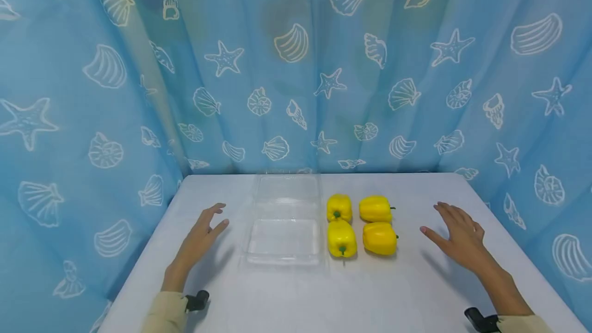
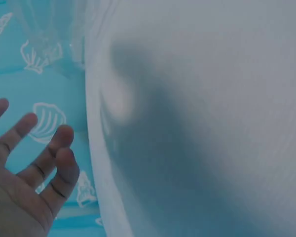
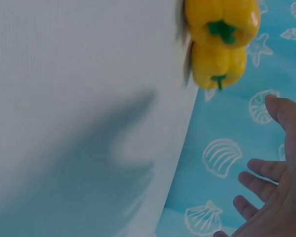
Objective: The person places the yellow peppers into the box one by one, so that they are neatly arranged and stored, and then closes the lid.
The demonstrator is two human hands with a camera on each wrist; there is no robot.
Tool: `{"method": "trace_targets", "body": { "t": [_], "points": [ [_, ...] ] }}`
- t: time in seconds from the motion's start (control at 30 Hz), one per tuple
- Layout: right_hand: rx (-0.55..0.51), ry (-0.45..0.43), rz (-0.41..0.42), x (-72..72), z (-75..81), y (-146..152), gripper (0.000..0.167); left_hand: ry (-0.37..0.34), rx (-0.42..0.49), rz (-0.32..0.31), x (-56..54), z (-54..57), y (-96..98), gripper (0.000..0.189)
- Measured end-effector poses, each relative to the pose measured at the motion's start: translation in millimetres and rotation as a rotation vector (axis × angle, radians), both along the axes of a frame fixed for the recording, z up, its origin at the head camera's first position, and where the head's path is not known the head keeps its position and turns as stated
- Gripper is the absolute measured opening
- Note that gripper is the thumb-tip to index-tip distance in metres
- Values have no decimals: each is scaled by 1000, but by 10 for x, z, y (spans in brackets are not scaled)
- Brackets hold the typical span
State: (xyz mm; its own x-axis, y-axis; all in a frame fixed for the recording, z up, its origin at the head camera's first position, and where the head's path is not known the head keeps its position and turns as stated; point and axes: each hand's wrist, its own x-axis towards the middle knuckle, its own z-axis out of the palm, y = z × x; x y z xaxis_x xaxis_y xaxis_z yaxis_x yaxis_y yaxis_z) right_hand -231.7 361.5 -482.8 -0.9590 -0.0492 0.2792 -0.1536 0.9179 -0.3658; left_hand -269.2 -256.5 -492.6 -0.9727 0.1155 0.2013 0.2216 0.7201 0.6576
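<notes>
Left hand (image 1: 200, 241) hovers left of plastic box (image 1: 282, 259), right hand (image 1: 464, 241) beyond peppers (image 1: 379, 238), right of box; fingers loosely spread, released.

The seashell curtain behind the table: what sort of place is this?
Probably a small curtained-off work spot, though the wider room is hidden. The blue seashell curtain screens the back and both sides, and the white table holds an open clear plastic container and four yellow peppers.
</notes>
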Motion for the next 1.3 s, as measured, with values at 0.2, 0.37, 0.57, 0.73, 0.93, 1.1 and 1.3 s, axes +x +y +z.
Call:
{"method": "trace_targets", "body": {
  "t": [0.2,0.37,0.57,0.73,0.93,1.1,1.3],
  "points": [
    [-58,72,84,62,26,-167,80,19,66,-74,52,-89,64,58],
    [-87,52,102,120,20,-247,82,-45,129,-77,48,-198,122,58],
    [-114,6,100,145,-17,-355,88,6,206,-103,106,-284,159,56],
    [-131,-56,96,154,-91,-452,91,45,215,-141,176,-313,156,56],
    [-164,-49,137,106,-145,-518,90,78,166,-180,192,-338,163,55],
    [-169,-74,169,63,-178,-578,90,130,138,-225,194,-342,157,51],
    [-163,-86,186,13,-194,-590,88,134,131,-218,179,-363,181,51]
  ]
}}
